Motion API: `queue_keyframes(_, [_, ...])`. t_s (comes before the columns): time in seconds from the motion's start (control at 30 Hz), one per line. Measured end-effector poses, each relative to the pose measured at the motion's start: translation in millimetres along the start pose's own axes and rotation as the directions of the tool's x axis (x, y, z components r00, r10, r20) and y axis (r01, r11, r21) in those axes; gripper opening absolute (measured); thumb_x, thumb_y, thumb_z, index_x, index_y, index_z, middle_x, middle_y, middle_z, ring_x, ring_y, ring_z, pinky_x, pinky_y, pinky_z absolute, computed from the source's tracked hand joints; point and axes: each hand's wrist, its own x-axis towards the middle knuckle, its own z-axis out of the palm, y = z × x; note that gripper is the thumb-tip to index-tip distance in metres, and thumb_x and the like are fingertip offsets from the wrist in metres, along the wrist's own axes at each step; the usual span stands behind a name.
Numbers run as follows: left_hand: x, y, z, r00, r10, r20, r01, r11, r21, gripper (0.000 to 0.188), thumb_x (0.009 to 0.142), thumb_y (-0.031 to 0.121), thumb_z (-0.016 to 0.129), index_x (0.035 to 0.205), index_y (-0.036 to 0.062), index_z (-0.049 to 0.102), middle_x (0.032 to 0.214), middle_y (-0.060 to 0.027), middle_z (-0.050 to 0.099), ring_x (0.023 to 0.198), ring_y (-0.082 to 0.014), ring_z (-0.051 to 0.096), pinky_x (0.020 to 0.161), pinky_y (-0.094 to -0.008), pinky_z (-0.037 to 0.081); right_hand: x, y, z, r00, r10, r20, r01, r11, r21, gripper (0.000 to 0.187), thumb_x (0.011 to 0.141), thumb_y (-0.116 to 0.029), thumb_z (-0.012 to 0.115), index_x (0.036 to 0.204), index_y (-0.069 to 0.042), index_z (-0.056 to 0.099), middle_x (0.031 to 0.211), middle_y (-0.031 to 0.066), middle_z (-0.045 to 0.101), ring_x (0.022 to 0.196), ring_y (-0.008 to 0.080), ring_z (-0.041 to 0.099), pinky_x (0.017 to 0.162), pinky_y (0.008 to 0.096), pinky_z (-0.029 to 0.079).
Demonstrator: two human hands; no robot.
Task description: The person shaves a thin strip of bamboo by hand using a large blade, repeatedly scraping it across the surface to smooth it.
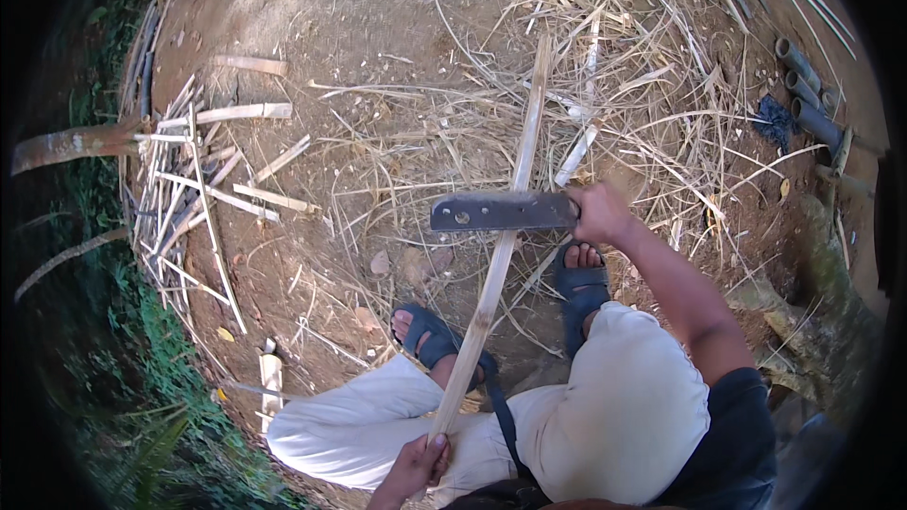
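Note:
A long, pale bamboo strip [487, 293] slants from my lap up and away toward the littered ground. Its near end is in my left hand [421, 463], fingers closed round it above my thigh. My right hand [602, 212] grips a machete [505, 212] with a broad dark blade, which has a few holes near its squared tip. The handle is hidden inside my fist. The blade lies crosswise over the strip and points left; whether it touches the strip I cannot tell.
Shavings [652, 66] and split strips cover the ground ahead. At the left lies a heap of bamboo pieces [189, 189], beside green plants [161, 340]. Bamboo tubes [803, 85] and a dark crumpled cloth [777, 123] lie at the right. My sandalled feet [430, 335] flank the strip.

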Motion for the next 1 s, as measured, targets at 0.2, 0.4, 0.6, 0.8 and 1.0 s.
queue_keyframes(0.2, [-13.2,-10.5,1.0,0.995,-0.055,0.083,0.064,0.991,-0.117,0.039,0.101,0.044,0.050,0.085,0.0079,0.052,0.060,0.0015,0.044,0.047,-0.0078,0.039,0.044,-0.0239,0.032,32.0,47.2,-21.9,0.893,0.447,0.057,-0.449,0.868,0.212,0.027,0.074,-0.026,0.065,0.090,-0.005,0.072,0.081,0.0187,0.071,0.070,0.0331,0.070,0.069,0.0446,0.056])
queue_keyframes(0.4, [-15.5,-6.2,8.4,1.000,0.029,0.010,-0.028,0.999,-0.042,0.047,0.099,0.053,0.048,0.082,0.0092,0.055,0.054,0.0038,0.041,0.046,-0.0071,0.036,0.043,-0.0233,0.030,15.8,53.9,-35.0,0.914,0.384,0.129,-0.400,0.907,0.131,0.033,0.078,-0.027,0.062,0.104,-0.009,0.072,0.077,0.0175,0.070,0.069,0.0287,0.069,0.071,0.0398,0.057])
queue_keyframes(0.6, [-17.4,-40.0,-11.2,0.999,-0.034,0.029,0.041,0.960,-0.277,0.036,0.099,0.042,0.054,0.091,0.0069,0.058,0.060,0.0042,0.046,0.048,-0.0054,0.038,0.044,-0.0211,0.029,6.8,14.1,-4.2,0.976,0.146,0.164,-0.147,0.989,-0.001,0.038,0.079,-0.033,0.062,0.109,-0.010,0.069,0.081,0.0172,0.071,0.077,0.0336,0.070,0.077,0.0417,0.056])
queue_keyframes(0.8, [-32.0,-49.7,-5.9,1.000,-0.026,0.017,0.030,0.944,-0.330,0.036,0.096,0.043,0.061,0.100,0.0070,0.062,0.063,0.0063,0.046,0.050,-0.0031,0.035,0.043,-0.0200,0.026,30.7,51.3,-23.8,0.910,0.402,0.102,-0.412,0.903,0.118,0.031,0.077,-0.030,0.064,0.098,-0.008,0.072,0.085,0.0199,0.071,0.082,0.0340,0.071,0.078,0.0420,0.056])
queue_keyframes(1.0, [-11.3,-48.5,-5.2,0.999,0.017,0.050,-0.002,0.955,-0.297,0.039,0.094,0.048,0.062,0.089,0.0093,0.058,0.062,0.0052,0.045,0.048,-0.0042,0.035,0.043,-0.0203,0.026,49.5,53.0,-18.6,0.909,0.370,0.193,-0.398,0.907,0.137,0.030,0.074,-0.026,0.064,0.099,-0.010,0.071,0.087,0.0166,0.072,0.080,0.0308,0.071,0.074,0.0410,0.058])
